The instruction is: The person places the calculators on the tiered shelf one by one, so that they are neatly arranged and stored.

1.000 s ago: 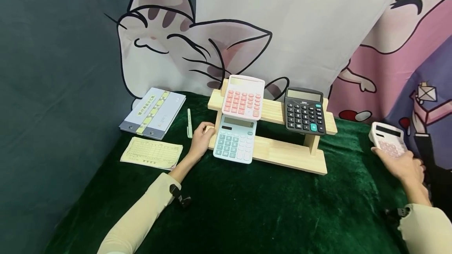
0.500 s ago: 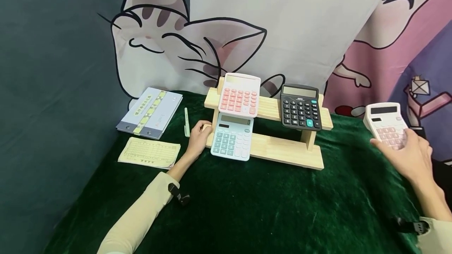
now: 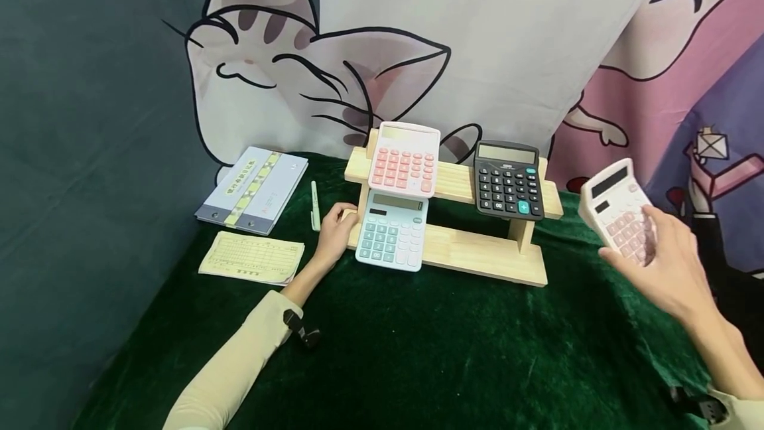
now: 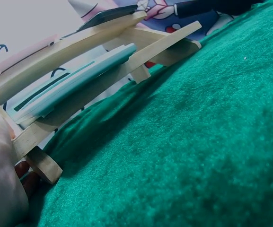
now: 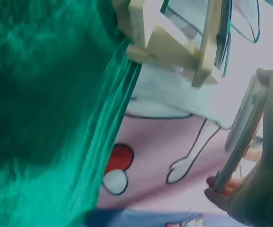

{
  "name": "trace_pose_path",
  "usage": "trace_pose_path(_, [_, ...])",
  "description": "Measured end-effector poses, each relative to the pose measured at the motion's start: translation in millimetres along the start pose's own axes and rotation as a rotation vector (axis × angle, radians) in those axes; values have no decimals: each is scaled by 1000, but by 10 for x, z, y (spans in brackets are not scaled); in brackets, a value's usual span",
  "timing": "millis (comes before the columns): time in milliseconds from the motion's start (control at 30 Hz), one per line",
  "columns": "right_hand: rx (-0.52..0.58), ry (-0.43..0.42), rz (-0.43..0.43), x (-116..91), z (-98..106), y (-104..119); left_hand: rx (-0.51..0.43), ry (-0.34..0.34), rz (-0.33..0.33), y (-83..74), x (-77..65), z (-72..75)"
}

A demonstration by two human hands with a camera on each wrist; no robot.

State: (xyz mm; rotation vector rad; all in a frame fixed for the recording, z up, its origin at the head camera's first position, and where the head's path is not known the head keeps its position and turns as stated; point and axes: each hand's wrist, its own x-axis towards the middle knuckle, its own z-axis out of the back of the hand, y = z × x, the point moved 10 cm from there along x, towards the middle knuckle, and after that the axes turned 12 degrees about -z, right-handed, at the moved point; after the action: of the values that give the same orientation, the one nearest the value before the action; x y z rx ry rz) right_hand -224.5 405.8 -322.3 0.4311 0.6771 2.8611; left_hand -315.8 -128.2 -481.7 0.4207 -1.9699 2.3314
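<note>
My right hand (image 3: 674, 267) holds a white calculator with pale pink keys (image 3: 617, 208) by its sides, tilted and raised at the right. In the right wrist view that calculator (image 5: 242, 127) shows edge-on between thumb and fingers. At the left end of a two-tier wooden rack (image 3: 477, 259), my left hand (image 3: 336, 234) grips the wood; in the left wrist view, fingertips (image 4: 30, 182) show beneath the lower board. On the upper tier lean a pink-keyed calculator (image 3: 404, 159) and a black calculator (image 3: 509, 180). A light blue calculator (image 3: 391, 231) leans on the lower tier, at the left.
Left of the rack lie a pale green pen (image 3: 315, 206), a grey-blue binder (image 3: 253, 190) with a patterned band, and a yellow form pad (image 3: 252, 257). Dark green velvet cloth (image 3: 453, 344) covers the table. Printed curtains (image 3: 495, 38) hang behind it.
My right hand has lifted the white calculator from the far right and carried it leftward towards the rack, tilting it. The left hand keeps its grip on the rack.
</note>
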Motion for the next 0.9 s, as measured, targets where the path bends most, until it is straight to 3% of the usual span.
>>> trace_pose_path(233, [47, 41, 250, -205, -107, 478, -2, 1, 0, 10, -4, 8])
trace_pose_path(433, [53, 103, 370, -403, -217, 812, -8, -5, 6, 15, -11, 27])
trace_pose_path(667, [19, 179, 471, -724, -525, 1057, -19, -1, 3, 30, -4, 11])
trace_pose_path(900, [-24, 246, 480, -886, -921, 1021, -20, 2, 11, 28, 21, -20])
